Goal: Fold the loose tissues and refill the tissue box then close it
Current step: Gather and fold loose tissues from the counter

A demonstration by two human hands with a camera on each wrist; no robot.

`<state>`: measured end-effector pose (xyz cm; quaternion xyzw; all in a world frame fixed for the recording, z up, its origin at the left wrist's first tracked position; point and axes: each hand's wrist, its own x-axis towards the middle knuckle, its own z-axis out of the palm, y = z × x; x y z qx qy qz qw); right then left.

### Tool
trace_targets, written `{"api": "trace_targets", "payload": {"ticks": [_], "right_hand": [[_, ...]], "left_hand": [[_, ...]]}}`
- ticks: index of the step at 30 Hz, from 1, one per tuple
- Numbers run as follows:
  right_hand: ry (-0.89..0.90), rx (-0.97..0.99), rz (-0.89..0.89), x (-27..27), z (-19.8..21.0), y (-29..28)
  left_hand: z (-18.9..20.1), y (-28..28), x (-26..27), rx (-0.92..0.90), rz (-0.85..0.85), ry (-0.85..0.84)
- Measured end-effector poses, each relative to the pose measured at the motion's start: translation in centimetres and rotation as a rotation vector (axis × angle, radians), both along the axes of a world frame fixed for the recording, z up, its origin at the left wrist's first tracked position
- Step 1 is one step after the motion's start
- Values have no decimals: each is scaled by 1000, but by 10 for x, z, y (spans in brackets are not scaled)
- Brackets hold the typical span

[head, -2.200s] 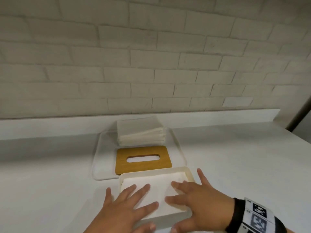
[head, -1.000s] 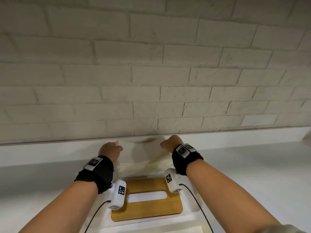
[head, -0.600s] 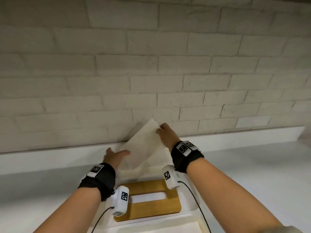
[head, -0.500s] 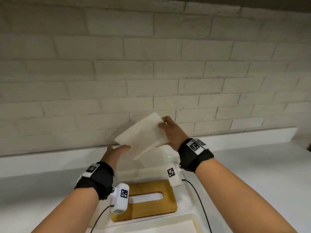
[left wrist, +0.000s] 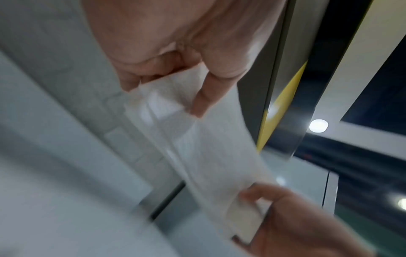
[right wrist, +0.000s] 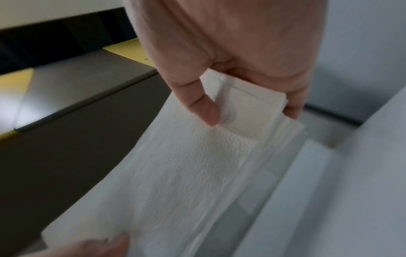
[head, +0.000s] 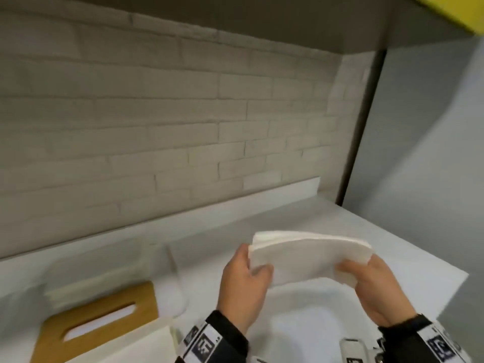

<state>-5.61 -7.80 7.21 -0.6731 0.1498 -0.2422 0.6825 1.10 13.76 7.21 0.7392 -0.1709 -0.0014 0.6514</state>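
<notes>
Hands: two; left hand (head: 245,282) and right hand (head: 377,286) each pinch one end of the tissue (head: 309,260), thumb on top and fingers curled beneath.
Tissue: one folded piece of several layers, held in the air above the worktop (head: 301,331), sagging slightly between the two grips; in the right wrist view a small flap is doubled over under the thumb.
Tissue box: one, only its near corner (head: 154,341) visible at the lower left edge, well apart from the held tissue; contents not visible here.
Lid: one wooden panel (head: 104,313) with a single slot, lying flat beside the box, so the box appears not yet closed.
Risk, layers: thin plies could slide apart or unfold if either pinch loosens, spoiling the fold.
Risk, tearing: pulling the ends apart too firmly could rip the soft paper.
Risk, placement: carried back with its sag, the tissue may crumple against the box rim and not lie flat.
Image quality: motion blur; finer creases cannot be counted.
</notes>
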Motion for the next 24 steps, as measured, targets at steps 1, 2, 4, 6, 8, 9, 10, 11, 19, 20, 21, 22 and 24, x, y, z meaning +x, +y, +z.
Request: {"api": "trace_targets", "payload": {"ticks": [1,2,4,6,8,9,10,11,19,20,21,22,24], "right_hand": [[12,-40,-77,-14,-14,-13],[23,-97,-135,-24,-27,-24],[60,-197,-205,-39,-48,-39],[94,-207,-256,-48,-63,-48],[96,-147,-286,-53,-77,-54],[107,-104,-282,-53,-86,-57],[140,-70,-266,-53,-95,-60],[191,-54,-244,-52,-106,-62],[351,-62,-200,-51,-125,-72],[324,-70,-191,-51,-116,-69],[284,-74,-178,-50,-106,-66],[240,-80,-156,-48,-92,-59],[162,-103,-95,-39,-63,-39]], "left_hand": [[-17,-22,-4,17,-12,30],[-32,-41,-7,33,-21,64],[-54,-69,-10,51,-15,137],[-68,-86,-11,36,-5,189],[-78,-97,-13,-5,-5,232],[-85,-103,-11,-7,-12,258],[-93,-107,-9,-1,-25,279],[-100,-111,-6,19,-41,304],[-121,-126,0,189,-27,381],[-113,-123,-3,191,-33,338],[-101,-116,-6,178,-29,293],[-87,-106,-10,153,-19,233],[-56,-73,-16,122,18,87]]}}
